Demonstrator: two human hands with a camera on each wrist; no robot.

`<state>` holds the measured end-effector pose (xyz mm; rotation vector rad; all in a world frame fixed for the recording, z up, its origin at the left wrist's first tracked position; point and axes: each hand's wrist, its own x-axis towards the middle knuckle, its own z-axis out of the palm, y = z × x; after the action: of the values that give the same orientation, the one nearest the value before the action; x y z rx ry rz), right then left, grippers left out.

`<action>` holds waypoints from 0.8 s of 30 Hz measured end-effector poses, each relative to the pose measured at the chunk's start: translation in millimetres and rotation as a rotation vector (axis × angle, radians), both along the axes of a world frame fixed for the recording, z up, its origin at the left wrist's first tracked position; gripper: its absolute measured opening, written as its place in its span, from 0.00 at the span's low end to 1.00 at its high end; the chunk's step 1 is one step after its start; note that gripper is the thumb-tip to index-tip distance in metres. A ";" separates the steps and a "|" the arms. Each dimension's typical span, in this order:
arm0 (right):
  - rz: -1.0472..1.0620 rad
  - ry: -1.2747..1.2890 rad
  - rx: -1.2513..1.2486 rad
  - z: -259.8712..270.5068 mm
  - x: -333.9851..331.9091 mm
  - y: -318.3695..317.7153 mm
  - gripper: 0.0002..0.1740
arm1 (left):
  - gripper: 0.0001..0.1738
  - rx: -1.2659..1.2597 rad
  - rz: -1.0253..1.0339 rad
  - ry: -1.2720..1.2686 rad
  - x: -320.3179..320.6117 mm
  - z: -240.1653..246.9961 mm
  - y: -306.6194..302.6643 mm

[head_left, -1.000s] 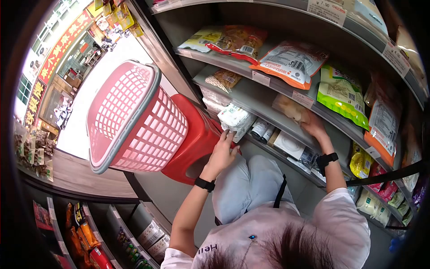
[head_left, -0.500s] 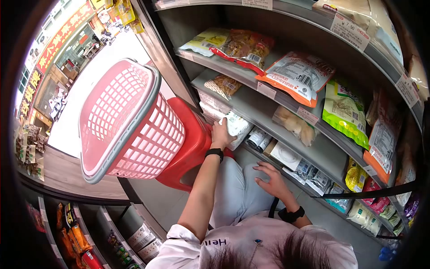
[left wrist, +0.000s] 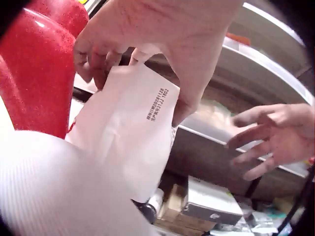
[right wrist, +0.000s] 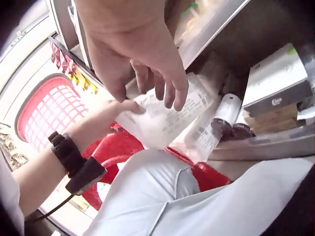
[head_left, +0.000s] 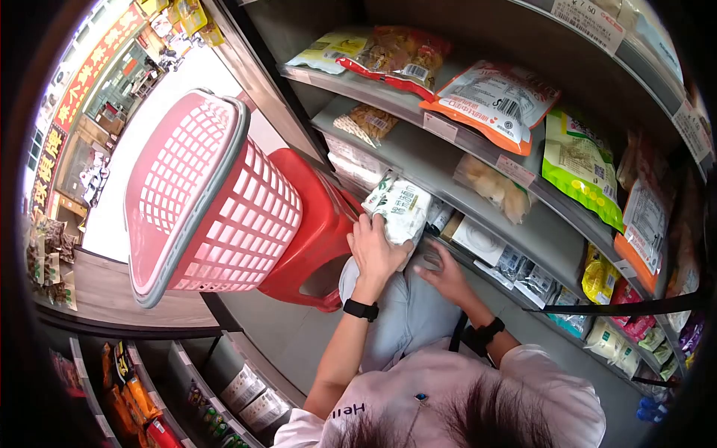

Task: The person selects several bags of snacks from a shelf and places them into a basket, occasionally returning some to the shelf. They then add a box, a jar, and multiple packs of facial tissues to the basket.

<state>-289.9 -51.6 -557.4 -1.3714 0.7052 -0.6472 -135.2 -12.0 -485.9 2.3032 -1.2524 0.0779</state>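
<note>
Left hand (head_left: pixel 373 252) grips white packet (head_left: pixel 402 210) by its lower edge. Packet is in front of shelf (head_left: pixel 429 160), above knee (head_left: pixel 396 299). Right hand (head_left: pixel 446 275) just beside, fingers (right wrist: pixel 170 91) spread, holding nothing. Judgement: bring right hand under the free end, grip lightly, don't crush contents.

Grey metal shelves (head_left: pixel 407 153) in tiers, with white price tags (head_left: pixel 439 127) on the front edges. Red plastic stool (head_left: pixel 321 216) stands on the grey floor (head_left: pixel 299 336), a pink basket (head_left: pixel 254 216) tilted on it. Wooden counter (head_left: pixel 112 291) at left. Strong daylight from the street side. Red sign (head_left: pixel 89 75) with yellow characters outside.
</note>
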 end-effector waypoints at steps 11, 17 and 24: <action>0.114 -0.493 1.087 0.1 33.5 -0.1 0.26 | 0.33 -0.108 -0.175 -0.113 -45.6 28.9 56.5; 0.097 -0.490 0.706 73.5 25.3 49.4 0.40 | 0.47 -0.278 -0.260 0.142 -30.8 62.8 118.8; 0.410 -0.962 0.034 189.7 71.0 53.6 0.62 | 0.29 -0.908 -0.049 -0.502 7.8 150.2 174.2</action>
<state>-218.9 2.0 -367.7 -0.9592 -0.3251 -0.8437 -127.4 162.2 -335.7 1.4828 -1.1458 1.0307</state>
